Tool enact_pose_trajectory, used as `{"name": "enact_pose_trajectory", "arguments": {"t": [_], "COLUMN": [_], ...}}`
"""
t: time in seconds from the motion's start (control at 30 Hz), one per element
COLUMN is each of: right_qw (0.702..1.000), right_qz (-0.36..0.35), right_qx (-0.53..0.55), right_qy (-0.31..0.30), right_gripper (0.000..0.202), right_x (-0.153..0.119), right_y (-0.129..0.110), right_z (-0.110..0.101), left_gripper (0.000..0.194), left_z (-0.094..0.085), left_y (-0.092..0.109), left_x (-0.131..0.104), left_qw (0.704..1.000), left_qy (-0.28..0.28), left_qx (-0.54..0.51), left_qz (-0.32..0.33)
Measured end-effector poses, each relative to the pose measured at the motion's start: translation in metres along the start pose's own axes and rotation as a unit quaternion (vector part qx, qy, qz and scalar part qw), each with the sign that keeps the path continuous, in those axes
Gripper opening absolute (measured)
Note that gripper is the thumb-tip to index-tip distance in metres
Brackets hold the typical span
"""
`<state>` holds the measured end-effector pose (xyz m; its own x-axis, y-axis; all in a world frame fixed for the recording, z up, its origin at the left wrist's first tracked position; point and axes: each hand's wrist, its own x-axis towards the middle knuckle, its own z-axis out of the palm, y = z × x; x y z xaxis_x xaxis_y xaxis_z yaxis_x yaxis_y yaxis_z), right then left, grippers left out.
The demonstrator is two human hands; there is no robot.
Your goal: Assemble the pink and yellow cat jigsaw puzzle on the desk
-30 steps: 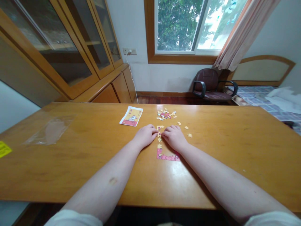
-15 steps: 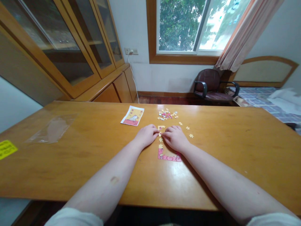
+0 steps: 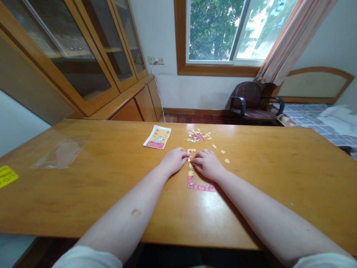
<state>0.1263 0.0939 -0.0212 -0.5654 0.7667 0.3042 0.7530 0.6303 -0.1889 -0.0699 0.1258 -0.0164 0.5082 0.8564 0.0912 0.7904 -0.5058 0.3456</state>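
Note:
Fingers of my left hand (image 3: 176,160) and my right hand (image 3: 208,162) meet over the left side of a partly joined jigsaw frame (image 3: 200,187). Between the fingertips is a small yellow puzzle piece (image 3: 190,159), touched from both sides and partly covered. Both hands are closed in a pinch. Just below it lies another yellow piece (image 3: 191,166), apart from the pink-and-yellow corner. Above the fingers sits a short yellow strip (image 3: 191,150) of joined pieces. My right hand and wrist hide the frame's right part.
A heap of loose puzzle pieces (image 3: 196,136) lies at the table's far side, with single yellow pieces (image 3: 222,152) right of it. The picture sheet (image 3: 157,137) is at the back left. A clear plastic bag (image 3: 63,152) and a yellow label (image 3: 7,176) lie further left.
Almost nothing differs. My fingertips have shifted very slightly around the small yellow piece; the other pieces stay where they were.

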Motion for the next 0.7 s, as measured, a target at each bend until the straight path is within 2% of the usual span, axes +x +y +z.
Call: {"name": "enact_pose_trajectory", "arguments": {"t": [0.43, 0.7], "right_qw": [1.000, 1.000], "right_qz": [-0.015, 0.001], "right_qx": [0.014, 0.010], "right_qy": [0.003, -0.007], "right_gripper": [0.023, 0.026], "right_x": [-0.0009, 0.0002], "right_y": [0.0017, 0.0010], "right_z": [0.0025, 0.0006], "left_gripper": [0.025, 0.026], "left_z": [0.0009, -0.0005], "left_y": [-0.0005, 0.0002], "left_x": [0.0008, 0.0001], "left_qw": [1.000, 1.000], "left_qy": [0.000, 0.002], "left_qx": [-0.005, -0.007], "left_qz": [0.003, 0.000]}}
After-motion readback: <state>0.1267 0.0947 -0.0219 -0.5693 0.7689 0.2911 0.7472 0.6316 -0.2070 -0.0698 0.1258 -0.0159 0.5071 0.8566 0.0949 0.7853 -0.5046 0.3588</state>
